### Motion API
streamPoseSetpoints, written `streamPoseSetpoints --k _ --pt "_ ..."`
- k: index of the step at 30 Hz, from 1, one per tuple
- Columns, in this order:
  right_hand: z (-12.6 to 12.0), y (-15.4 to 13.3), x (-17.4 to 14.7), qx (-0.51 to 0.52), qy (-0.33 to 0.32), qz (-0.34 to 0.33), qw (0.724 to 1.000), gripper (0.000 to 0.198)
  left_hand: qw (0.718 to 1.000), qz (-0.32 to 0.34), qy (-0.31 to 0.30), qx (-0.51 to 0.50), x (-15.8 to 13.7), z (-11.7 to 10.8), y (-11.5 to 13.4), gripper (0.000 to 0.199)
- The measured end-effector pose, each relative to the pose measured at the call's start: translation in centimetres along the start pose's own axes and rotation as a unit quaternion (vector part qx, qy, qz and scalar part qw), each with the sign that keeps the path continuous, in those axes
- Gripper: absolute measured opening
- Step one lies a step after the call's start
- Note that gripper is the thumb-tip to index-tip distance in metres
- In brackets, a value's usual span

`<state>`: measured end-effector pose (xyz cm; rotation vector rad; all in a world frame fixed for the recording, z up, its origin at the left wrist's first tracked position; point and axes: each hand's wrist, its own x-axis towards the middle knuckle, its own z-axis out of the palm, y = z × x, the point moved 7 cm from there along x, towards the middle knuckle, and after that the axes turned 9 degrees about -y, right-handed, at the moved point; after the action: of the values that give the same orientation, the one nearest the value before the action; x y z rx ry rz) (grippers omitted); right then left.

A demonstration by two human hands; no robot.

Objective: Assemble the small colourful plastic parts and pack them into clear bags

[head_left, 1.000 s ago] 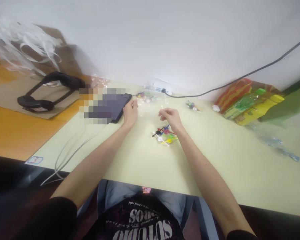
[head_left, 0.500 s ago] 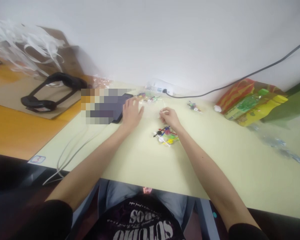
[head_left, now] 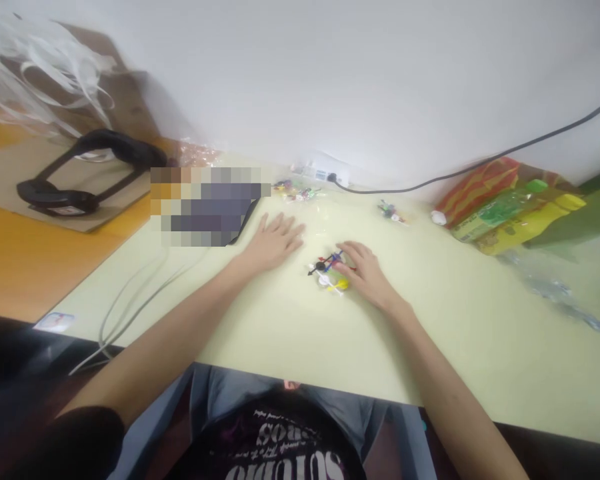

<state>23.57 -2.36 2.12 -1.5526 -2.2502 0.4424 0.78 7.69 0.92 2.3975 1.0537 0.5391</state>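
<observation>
A small pile of plastic arrow pointers with round hubs [head_left: 324, 280], in black, red, blue, white and yellow, lies mid-table. My right hand [head_left: 367, 270] rests at the pile's right side, thumb and fingers apart, the thumb over some of the pointers and hiding part of them. To the left of the pile, my left hand [head_left: 275, 240] lies flat with fingers spread, palm down and holding nothing. Beyond the hands is another group of coloured pieces [head_left: 300, 193], seemingly in clear plastic. A third small group [head_left: 391, 211] sits farther right.
A pixelated dark device [head_left: 210, 207] is left of my left hand, with pale cables [head_left: 145, 307] below. A black cord [head_left: 410, 192] runs from a white socket box [head_left: 325, 170]. Snack bags and a green bottle [head_left: 517, 203] lie right; a black frame [head_left: 87, 170] sits left.
My right hand has come nearer and its pinch has loosened over the pile's right side. My left hand has moved back from the far pieces and now lies flat. The view has shifted slightly.
</observation>
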Motion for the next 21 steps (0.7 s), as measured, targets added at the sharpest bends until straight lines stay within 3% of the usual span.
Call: streamPoseSetpoints --k 7,12,17,21 --pt "1.3 -0.9 -0.6 0.025 -0.021 -0.008 0.999 0.057 1.000 -0.004 0.007 -0.007 0.2 -0.1 -0.1 0.054" --pt "1.0 -2.6 -1.0 0.023 -0.014 -0.023 0.999 0.068 0.999 0.042 0.023 0.005 -0.5 -1.4 3.5 0.051" --pt "1.3 -3.8 -1.4 -0.032 -0.052 -0.067 0.996 0.073 0.979 0.119 -0.054 -0.154 -1.4 -0.9 8.3 0.030" --pt "1.5 -4.2 -1.5 -0.057 -0.059 -0.088 0.993 0.061 0.974 0.159 -0.114 -0.111 -2.0 0.6 9.8 0.027"
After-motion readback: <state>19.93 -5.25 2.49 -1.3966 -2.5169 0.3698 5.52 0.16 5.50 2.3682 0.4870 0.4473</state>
